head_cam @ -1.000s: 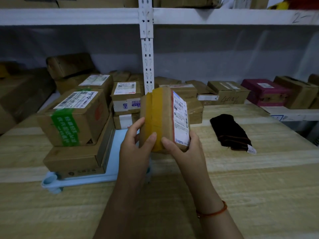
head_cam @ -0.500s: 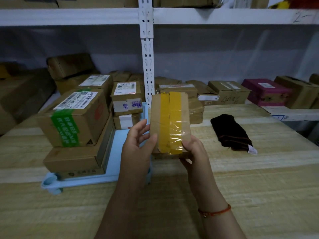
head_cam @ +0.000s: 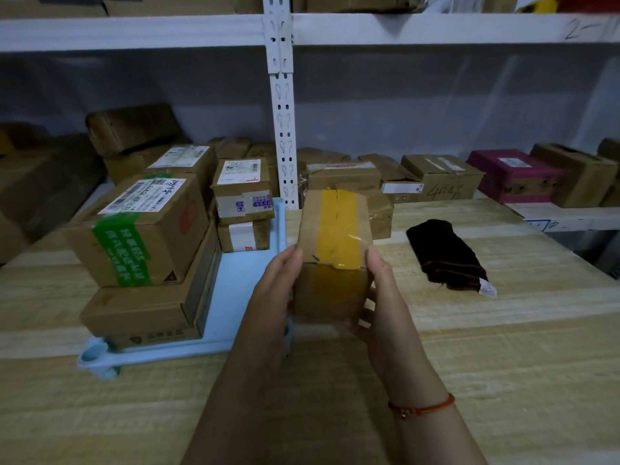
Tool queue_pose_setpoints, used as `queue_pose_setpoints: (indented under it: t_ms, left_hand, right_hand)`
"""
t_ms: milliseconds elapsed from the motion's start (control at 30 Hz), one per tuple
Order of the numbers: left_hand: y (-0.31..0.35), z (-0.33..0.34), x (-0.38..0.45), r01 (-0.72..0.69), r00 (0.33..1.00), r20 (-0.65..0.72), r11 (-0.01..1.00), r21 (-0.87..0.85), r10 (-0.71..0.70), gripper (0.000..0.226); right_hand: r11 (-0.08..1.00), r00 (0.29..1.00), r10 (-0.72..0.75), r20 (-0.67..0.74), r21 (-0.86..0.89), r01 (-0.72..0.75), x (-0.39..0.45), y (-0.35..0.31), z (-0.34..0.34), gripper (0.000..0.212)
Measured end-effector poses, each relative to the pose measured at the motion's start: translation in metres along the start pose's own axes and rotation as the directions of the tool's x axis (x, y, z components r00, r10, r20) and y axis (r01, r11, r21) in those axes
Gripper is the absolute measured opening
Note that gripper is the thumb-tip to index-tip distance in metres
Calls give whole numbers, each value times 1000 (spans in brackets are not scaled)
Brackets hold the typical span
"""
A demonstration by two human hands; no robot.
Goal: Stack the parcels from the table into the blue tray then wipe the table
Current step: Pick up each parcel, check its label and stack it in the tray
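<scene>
1. Hands: left hand and right hand, centre of frame, each clasped on one side of the same parcel; a red cord bracelet sits on the right wrist.
2. Held item: yellow-taped cardboard parcel, lifted clear of the wooden table, just right of the tray's right edge.
3. Blue tray, left of centre: bare floor shows along its right side, directly beside the held parcel.
4. Tray contents: green-taped box atop a flat carton at left; two small labelled boxes stacked at the far end.
5. Table, right of centre: dark folded cloth with a white tag, lying apart from the parcel.
6. Background, upper frame: white shelving upright, with more boxes behind.
7. Step judged: stacking is still in hand, wiping not begun.
8. Next move calls for: carrying the parcel leftward, lowering it flat onto the tray's bare strip, clear of the neighbouring stacks.
</scene>
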State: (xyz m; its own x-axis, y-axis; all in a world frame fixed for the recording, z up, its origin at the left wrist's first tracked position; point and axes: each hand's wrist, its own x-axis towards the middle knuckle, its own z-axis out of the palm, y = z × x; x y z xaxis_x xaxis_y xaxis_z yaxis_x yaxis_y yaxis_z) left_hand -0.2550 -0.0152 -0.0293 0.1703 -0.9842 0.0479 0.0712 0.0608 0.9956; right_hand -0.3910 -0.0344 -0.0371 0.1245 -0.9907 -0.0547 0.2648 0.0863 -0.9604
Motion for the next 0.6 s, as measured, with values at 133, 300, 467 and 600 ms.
queue_pose_setpoints:
  t_ms: [133,300,467,600]
  left_hand:
    - [4,0,-1,-20,1000,3,1000,-7,20,54]
    - [6,1,-2,-23,998,-57,999,-31,21,48]
    - [4,-1,-2,-64,996,-54,998,21,65,48]
    - [4,-2,-2,-98,993,-59,995,33,100,42]
  right_hand:
    - [1000,1000,8,8,-24,-8,0,-4,-3,40]
    - [996,1000,13,15,-91,-11,1,-6,-3,45]
    - [995,1000,-13,12,-99,14,-1,-6,-5,47]
    - [994,1000,-25,-9,-107,24,-1,-8,-1,47]
